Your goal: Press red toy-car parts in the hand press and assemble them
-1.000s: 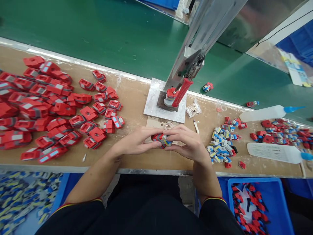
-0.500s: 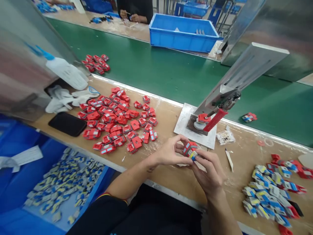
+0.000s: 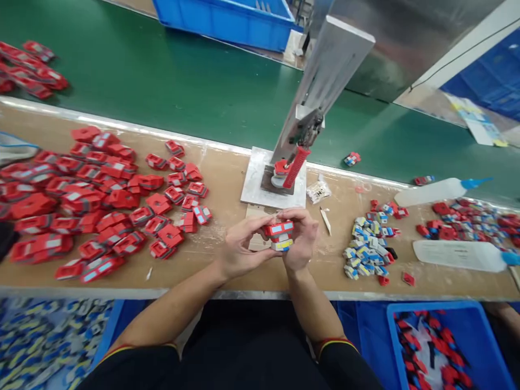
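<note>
- The left hand (image 3: 244, 245) grasps the left side of a red, white and yellow block (image 3: 280, 234), fingers behind it and thumb towards the person's body; the right hand (image 3: 301, 238) curls round its right side, with some fingertips hidden.
- The block is held above the worktop (image 3: 227, 203), between its near edge and the clamp; it sits tilted, with the red part farther from the body and the white and yellow part nearer.
- The clamp (image 3: 311, 127) stands by the far edge of the worktop on a metal plate (image 3: 249, 187); its red handle (image 3: 298, 164) slants down beside a small red piece (image 3: 280, 167) on the base.
- Right of the plate lie a clear bag of small sticks (image 3: 319, 190) and, nearer the body, a slim white tool (image 3: 325, 221).
- A broad heap of red pieces (image 3: 83, 197) covers much of the left part of the worktop, from near its far edge towards its near edge.
- To the right, a pile of white, blue and yellow pieces (image 3: 365, 246) lies nearer the near edge; beyond it, further right, two bottles (image 3: 433, 192) (image 3: 459, 255) lie on their sides with mixed red pieces (image 3: 467, 219) between them.
- Past the far edge runs a green surface (image 3: 182, 92); below the near edge, a blue bin (image 3: 434, 306) holds red and black pieces at the right; grey, blue and yellow parts (image 3: 49, 341) lie at the left.
</note>
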The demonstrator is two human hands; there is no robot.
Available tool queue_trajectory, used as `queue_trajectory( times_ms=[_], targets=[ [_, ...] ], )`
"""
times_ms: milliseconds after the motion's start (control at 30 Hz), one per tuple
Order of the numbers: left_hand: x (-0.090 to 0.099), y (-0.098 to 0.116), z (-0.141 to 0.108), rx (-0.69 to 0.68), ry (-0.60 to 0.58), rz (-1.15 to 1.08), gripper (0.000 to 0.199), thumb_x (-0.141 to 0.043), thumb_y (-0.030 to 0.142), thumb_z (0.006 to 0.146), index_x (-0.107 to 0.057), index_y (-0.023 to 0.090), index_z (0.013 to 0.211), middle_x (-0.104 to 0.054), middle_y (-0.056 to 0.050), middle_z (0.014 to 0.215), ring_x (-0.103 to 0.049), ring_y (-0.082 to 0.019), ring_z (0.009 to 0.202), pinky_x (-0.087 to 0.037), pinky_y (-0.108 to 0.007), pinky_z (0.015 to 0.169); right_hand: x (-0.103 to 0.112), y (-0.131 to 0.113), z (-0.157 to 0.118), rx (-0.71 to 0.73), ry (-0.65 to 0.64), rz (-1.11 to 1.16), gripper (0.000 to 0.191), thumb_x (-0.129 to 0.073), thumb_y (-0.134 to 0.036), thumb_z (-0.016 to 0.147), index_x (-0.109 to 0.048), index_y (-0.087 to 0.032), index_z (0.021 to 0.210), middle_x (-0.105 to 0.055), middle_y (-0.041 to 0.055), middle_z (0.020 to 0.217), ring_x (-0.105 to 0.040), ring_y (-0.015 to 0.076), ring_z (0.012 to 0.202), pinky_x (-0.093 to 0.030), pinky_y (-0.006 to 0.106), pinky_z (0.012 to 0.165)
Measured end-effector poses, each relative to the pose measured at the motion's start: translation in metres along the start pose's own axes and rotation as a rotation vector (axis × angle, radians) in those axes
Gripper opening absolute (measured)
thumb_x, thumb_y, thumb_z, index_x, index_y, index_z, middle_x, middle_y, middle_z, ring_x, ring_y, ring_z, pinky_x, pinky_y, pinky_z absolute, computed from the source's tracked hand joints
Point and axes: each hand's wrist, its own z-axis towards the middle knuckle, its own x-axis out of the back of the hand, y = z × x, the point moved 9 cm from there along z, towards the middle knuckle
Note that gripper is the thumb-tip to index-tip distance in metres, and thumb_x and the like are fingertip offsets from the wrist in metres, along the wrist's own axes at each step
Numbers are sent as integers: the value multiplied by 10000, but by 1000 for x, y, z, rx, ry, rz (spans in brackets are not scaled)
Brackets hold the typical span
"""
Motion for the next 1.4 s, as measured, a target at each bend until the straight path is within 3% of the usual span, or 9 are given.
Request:
queue_trajectory(
  times_ms=[200, 433, 667, 867, 1033, 1100, 1167, 1267, 1400],
  targets=[
    [-8, 14, -1, -79, -76, 43, 548, -867, 387, 885, -698, 246, 1386, -810, -119, 1118, -796, -238, 965, -659, -350, 826, 4, -7, -1, -22, 61, 38, 531, -305, -607, 1018, -510, -270, 662, -502, 38, 617, -537, 229, 610, -471, 426, 618],
    [-4, 31, 1, -243, -50, 161, 481, -861, 426, 887, -702, 230, 1296, -819, -76, 960, -797, -221, 834, -655, -345, 716, 1, -17, 1, 34, 48, 76, 464, -408, -485, 990, -497, -264, 591, -516, 28, 540, -496, 196, 507, -425, 404, 561],
    [-7, 23, 3, -200, -47, 152, 542, -871, 448, 869, -704, 215, 1328, -812, -113, 1044, -784, -233, 892, -652, -353, 764, 3, -17, 9, 27, 68, 178, 415, -460, -367, 977, -578, -252, 596, -552, 22, 535, -494, 193, 514, -387, 380, 547],
    [-21, 18, 10, -124, -145, 101, 697, -867, 597, 816, -691, 220, 1375, -766, -139, 1178, -774, -263, 1032, -654, -382, 876, 9, -38, 5, 195, 6, 135, 475, -333, -424, 1090, -638, -248, 772, -575, 26, 682, -553, 204, 636, -424, 382, 616],
    [19, 25, 23, -149, -178, 197, 575, -888, 462, 845, -696, 272, 1353, -761, -95, 1185, -763, -233, 1059, -645, -376, 931, 31, -24, 30, 268, -239, -25, 559, -248, -660, 1073, -659, -281, 1067, -664, 92, 1133, -650, 265, 1056, -542, 444, 845],
    [38, 16, 37, -87, -281, 280, 585, -882, 506, 837, -697, 291, 1349, -764, -88, 1194, -750, -238, 1093, -640, -391, 953, 29, -8, 50, 226, -407, -125, 552, -285, -705, 1058, -666, -318, 1154, -610, 92, 1387, -594, 287, 1258, -540, 480, 953],
    [43, 0, 55, -50, -472, 381, 549, -864, 529, 848, -714, 303, 1325, -747, -99, 1293, -709, -270, 1217, -605, -465, 1058, 13, 6, 66, 187, -597, -221, 602, -301, -773, 1026, -687, -334, 1167, -575, 88, 1472, -544, 308, 1347, -502, 543, 1071],
    [23, -31, 83, -54, -796, 497, 449, -899, 479, 824, -769, 296, 1212, -624, -108, 1549, -554, -345, 1459, -459, -578, 1231, -14, 20, 79, 139, -792, -284, 733, -273, -866, 971, -721, -296, 1085, -684, 107, 1240, -594, 320, 1238, -441, 608, 1142],
    [-12, -71, 108, 23, -1051, 629, 420, -887, 417, 837, -773, 281, 1217, -447, -63, 1719, -348, -374, 1623, -377, -563, 1290, -19, 7, 74, 74, -904, -114, 762, -278, -870, 972, -730, -264, 1072, -745, 89, 1082, -681, 257, 1020, -552, 488, 969]
  ],
)
